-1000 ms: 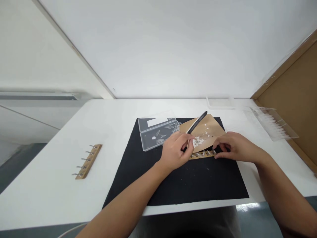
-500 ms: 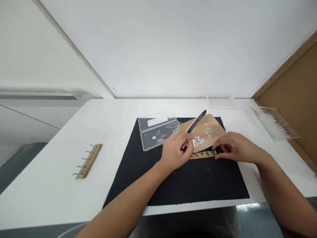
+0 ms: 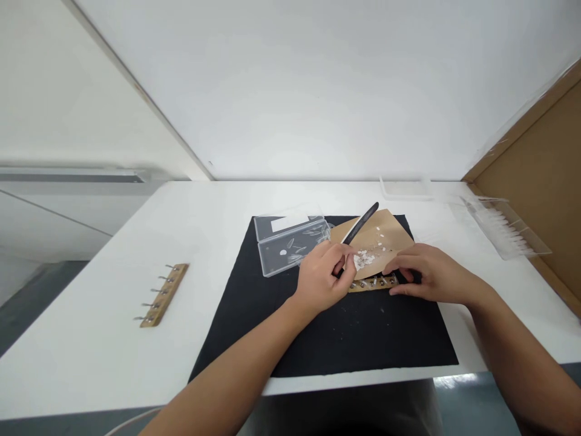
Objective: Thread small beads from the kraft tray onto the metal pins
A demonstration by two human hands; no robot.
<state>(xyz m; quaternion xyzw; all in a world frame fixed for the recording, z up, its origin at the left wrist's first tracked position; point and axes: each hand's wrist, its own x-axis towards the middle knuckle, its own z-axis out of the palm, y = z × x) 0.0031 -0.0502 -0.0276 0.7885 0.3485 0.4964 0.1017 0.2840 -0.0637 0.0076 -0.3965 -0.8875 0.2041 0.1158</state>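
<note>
My left hand (image 3: 324,274) is closed in a pinch over the left end of a small wooden strip (image 3: 371,284). What its fingertips hold, if anything, is hidden. My right hand (image 3: 426,274) grips the strip's right end, thumb at the front edge and forefinger at the back. Several short metal pegs with clear pieces stand in a row along this strip. Just behind it lies a brown paper sheet (image 3: 394,233) bearing a heap of small white flakes (image 3: 364,259). A slim black-and-white tool (image 3: 361,224) rests across the paper, its lower end behind my left hand.
An open clear plastic box (image 3: 276,257) with clear nail tips sits on the black mat (image 3: 318,339). Another pegged wooden strip (image 3: 164,295) lies on the white table (image 3: 91,357) at left. Clear plastic trays (image 3: 503,227) stand at the right, near a brown panel (image 3: 535,157).
My right forefinger and thumb have slid slightly left along the strip's right end. My left hand keeps its pinch in nearly the same place.
</note>
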